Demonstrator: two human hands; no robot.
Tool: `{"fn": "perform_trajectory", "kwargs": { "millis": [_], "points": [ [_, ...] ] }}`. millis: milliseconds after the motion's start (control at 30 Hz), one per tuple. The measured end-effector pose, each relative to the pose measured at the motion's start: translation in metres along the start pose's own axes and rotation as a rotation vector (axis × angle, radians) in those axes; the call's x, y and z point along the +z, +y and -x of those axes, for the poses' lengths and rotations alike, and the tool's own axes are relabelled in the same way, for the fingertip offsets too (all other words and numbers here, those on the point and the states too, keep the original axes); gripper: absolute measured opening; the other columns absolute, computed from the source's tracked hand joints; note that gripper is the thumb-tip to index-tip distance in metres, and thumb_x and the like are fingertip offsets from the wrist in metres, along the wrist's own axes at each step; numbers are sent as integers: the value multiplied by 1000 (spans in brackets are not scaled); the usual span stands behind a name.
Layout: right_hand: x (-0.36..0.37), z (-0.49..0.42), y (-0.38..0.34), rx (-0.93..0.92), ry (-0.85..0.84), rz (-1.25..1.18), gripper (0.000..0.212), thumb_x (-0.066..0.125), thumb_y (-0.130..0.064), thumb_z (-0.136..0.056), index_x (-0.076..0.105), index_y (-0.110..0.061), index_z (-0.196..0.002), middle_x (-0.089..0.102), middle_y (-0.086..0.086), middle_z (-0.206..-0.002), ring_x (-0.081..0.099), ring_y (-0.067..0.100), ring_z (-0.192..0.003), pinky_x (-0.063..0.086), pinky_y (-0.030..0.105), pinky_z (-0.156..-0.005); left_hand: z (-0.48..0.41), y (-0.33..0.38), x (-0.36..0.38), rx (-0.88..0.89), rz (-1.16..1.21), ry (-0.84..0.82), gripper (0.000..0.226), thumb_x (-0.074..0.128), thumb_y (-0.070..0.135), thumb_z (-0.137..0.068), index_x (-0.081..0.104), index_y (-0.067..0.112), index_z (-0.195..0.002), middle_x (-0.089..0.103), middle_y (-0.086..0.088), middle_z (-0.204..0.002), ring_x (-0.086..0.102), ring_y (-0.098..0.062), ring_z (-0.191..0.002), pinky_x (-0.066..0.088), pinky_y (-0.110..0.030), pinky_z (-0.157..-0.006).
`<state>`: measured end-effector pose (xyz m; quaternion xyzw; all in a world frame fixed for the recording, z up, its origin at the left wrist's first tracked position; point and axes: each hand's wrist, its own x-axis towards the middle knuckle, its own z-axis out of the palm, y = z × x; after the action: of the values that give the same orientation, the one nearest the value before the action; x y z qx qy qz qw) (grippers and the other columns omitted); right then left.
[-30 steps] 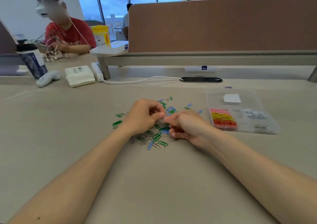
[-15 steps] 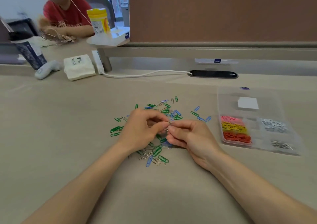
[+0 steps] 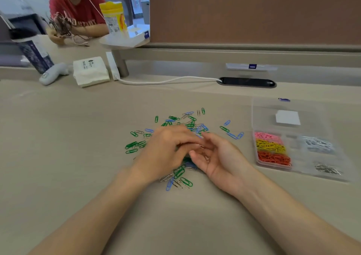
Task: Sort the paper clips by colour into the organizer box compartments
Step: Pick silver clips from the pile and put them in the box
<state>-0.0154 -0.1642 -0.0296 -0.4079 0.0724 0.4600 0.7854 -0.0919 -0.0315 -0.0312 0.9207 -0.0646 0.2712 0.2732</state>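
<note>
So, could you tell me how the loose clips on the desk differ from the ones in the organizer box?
The loose clips are mostly green, blue and silver; the boxed clips include pink, yellow and red. The loose clips lie mixed and scattered; the boxed clips sit grouped by colour. Both are paper clips.

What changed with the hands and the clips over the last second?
The right hand has turned palm up and opened; silver clips now lie in its palm. The left hand has moved over its fingers; its grip is hidden. The loose pile and the organizer box look unchanged.
</note>
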Motion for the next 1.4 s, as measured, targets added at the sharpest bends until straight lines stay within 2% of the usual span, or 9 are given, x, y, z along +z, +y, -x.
{"fn": "perform_trajectory", "kwargs": {
  "millis": [100,200,300,367,500,700,1100,1233,1400],
  "points": [
    [4,0,0,53,20,30,17,55,-10,-95,59,-5,-79,54,6,-55,49,10,-42,42,15,-36,-4,8,-6,28,6,23,12,68,14,-87,77,12,-95,72,3,-88,64,-8,-77,50,-22,-71],
    [3,-1,-8,132,-6,79,32,52,-18,-95,47,-15,-64,37,-3,-49,27,5,-32,15,15,-28,-25,-8,-30,-247,8,168,7,69,21,-89,75,18,-88,68,14,-80,60,-4,-70,45,-12,-63],
    [3,-7,-14,120,-20,162,40,50,-24,-95,39,-21,-56,20,-8,-45,14,6,-30,8,14,-30,-52,-51,-46,-511,-199,-61,5,68,22,-89,72,24,-90,68,12,-85,57,0,-69,45,-12,-67],
    [4,-14,-16,73,-36,211,39,49,-24,-95,38,-22,-57,17,-8,-42,11,6,-29,8,13,-30,-62,-76,-41,-560,-278,-199,11,70,23,-88,72,21,-98,69,4,-92,56,-4,-70,46,-22,-74],
    [7,-23,-27,37,-99,169,32,47,-22,-96,44,-19,-65,18,-8,-41,12,5,-28,9,11,-30,-70,-92,-25,-538,-276,-327,17,74,28,-85,72,25,-102,69,4,-92,56,-2,-73,42,-21,-76],
    [-3,-37,-39,49,-94,137,26,50,-20,-93,47,-17,-68,22,-7,-44,14,5,-30,11,12,-30,-75,-97,-21,-560,-203,-319,12,74,11,-84,70,20,-76,68,7,-76,55,1,-62,38,-4,-57],
    [-6,-48,-44,47,9,193,27,49,-17,-97,64,-5,-78,46,3,-54,30,6,-34,26,15,-30,-81,-65,-25,-753,408,-253,18,65,-14,-82,67,-5,-97,71,-21,-79,72,-19,-67,60,-24,-65],
    [-7,-47,-48,30,26,166,29,48,-14,-98,67,1,-82,55,7,-54,43,9,-36,38,15,-33,-85,-46,-23,-684,420,-250,18,73,-10,-78,69,-4,-94,72,-23,-77,71,-23,-68,60,-27,-68],
    [-5,-45,-49,15,35,205,29,48,-13,-98,67,3,-82,58,8,-53,50,13,-39,36,15,-32,-88,-31,-21,-628,312,-271,23,82,-4,-70,73,3,-89,72,-19,-77,66,-16,-66,57,-28,-73]
  ]
}}
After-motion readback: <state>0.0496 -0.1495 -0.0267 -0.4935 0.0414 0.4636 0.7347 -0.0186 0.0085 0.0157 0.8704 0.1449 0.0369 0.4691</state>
